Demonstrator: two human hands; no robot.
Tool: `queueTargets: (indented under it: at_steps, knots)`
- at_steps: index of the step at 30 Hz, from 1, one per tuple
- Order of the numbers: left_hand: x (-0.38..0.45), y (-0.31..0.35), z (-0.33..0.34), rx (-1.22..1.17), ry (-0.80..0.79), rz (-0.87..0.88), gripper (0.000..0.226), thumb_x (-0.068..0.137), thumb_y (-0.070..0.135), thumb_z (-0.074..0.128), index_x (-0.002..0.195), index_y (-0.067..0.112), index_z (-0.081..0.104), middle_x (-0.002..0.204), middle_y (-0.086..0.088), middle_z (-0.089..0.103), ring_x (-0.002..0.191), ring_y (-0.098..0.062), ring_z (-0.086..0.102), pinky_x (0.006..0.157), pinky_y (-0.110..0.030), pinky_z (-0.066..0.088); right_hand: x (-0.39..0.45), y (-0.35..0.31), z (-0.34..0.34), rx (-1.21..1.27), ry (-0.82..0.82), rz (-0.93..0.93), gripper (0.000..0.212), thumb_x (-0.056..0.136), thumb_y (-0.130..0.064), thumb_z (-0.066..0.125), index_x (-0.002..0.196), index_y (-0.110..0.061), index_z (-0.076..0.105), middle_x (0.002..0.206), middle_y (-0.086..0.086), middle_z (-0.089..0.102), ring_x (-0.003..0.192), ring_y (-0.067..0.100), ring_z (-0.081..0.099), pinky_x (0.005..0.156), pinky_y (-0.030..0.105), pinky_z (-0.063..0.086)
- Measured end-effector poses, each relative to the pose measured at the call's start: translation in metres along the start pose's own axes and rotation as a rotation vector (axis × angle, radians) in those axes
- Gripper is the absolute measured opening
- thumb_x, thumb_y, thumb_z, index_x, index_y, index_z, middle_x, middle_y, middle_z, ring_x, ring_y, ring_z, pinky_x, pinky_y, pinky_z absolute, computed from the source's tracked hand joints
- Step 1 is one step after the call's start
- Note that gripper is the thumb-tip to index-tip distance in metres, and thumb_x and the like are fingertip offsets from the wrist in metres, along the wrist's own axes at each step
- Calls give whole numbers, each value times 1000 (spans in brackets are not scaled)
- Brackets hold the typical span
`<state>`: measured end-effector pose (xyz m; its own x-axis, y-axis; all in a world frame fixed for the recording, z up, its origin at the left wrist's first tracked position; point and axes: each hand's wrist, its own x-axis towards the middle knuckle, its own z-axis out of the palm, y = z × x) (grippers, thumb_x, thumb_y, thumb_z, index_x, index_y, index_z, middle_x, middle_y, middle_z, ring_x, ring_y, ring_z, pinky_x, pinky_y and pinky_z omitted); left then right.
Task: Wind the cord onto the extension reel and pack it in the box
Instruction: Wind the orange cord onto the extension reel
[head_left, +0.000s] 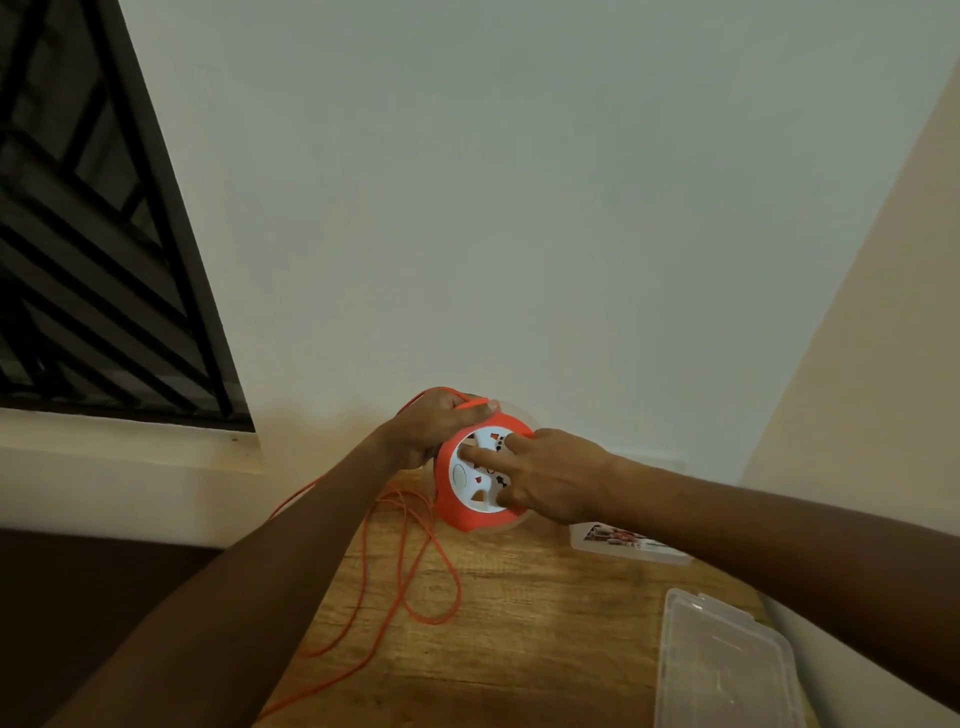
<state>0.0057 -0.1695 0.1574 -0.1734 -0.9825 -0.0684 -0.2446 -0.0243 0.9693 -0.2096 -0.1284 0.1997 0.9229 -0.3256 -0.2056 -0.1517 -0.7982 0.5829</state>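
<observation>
**Loose cord lies low and left of the reel**

Your left hand (434, 423) is closed round the upper left rim of the round orange-and-white plastic extension reel (480, 480), which stands on edge just right of centre frame, and it pinches the thin orange cord (415, 566) over the rim. Your right hand (545, 480) lies spread on the white socket face, fingers pressing and clasped on nothing. The slack falls away from your left grip toward lower left, looping over the wooden surface (545, 623) and off its near edge. So your left hand is the nearer feeder, and your right seems placed to turn the face. The clear plastic box (722, 670) waits at lower right, well apart.
</observation>
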Motion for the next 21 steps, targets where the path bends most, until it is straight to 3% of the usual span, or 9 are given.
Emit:
queueTargets:
  at_steps: [5, 8, 10, 13, 15, 19, 21]
  knots:
    - [-2, 5, 5, -89, -33, 12, 38, 98, 44, 64, 112, 10, 76, 103, -14, 81, 89, -35, 79, 68, -37, 65, 7, -12, -4, -83, -64, 85, 59, 94, -32, 64, 147, -35, 38, 158, 20, 19, 131, 43, 41, 102, 54, 45]
    - [-1, 12, 6, -68, -21, 46, 38, 98, 41, 65, 113, 8, 76, 102, -13, 81, 87, -33, 80, 66, -34, 64, 12, -18, -8, -107, -104, 141, 59, 99, -29, 55, 151, -31, 30, 155, 27, 21, 124, 46, 48, 97, 54, 48]
    - [-1, 12, 5, -87, -16, 54, 34, 98, 40, 66, 109, 11, 78, 102, -13, 82, 88, -32, 80, 67, -34, 64, 14, -17, -11, -89, -87, 199, 62, 101, -27, 50, 154, -27, 19, 147, 30, 36, 119, 46, 53, 92, 51, 51]
    - [-2, 8, 6, -148, 20, 60, 35, 97, 42, 67, 114, 14, 77, 107, -10, 82, 94, -34, 79, 74, -41, 66, 17, -15, -8, 72, -42, 371, 70, 100, -21, 48, 156, -13, 7, 124, 22, 61, 98, 38, 66, 79, 45, 55]
    - [0, 7, 7, -161, 56, 81, 38, 95, 44, 67, 117, 14, 76, 108, -10, 81, 95, -35, 79, 78, -44, 66, 20, -17, -2, 198, -13, 495, 75, 98, -20, 49, 155, -8, 3, 117, 17, 66, 92, 34, 67, 77, 44, 56]
    - [-2, 6, 8, -187, 79, 69, 28, 96, 42, 68, 102, 18, 81, 100, -12, 82, 87, -32, 80, 69, -37, 65, 26, -19, 1, 570, -56, 653, 95, 90, -37, 62, 155, -6, 0, 124, 15, 61, 105, 32, 64, 77, 42, 53]
    - [-3, 5, 7, -200, 99, 75, 26, 97, 41, 68, 98, 19, 82, 98, -11, 83, 84, -29, 80, 66, -33, 65, 26, -19, 2, 610, -58, 674, 98, 89, -37, 64, 155, -7, -1, 126, 15, 61, 106, 32, 63, 76, 42, 53]
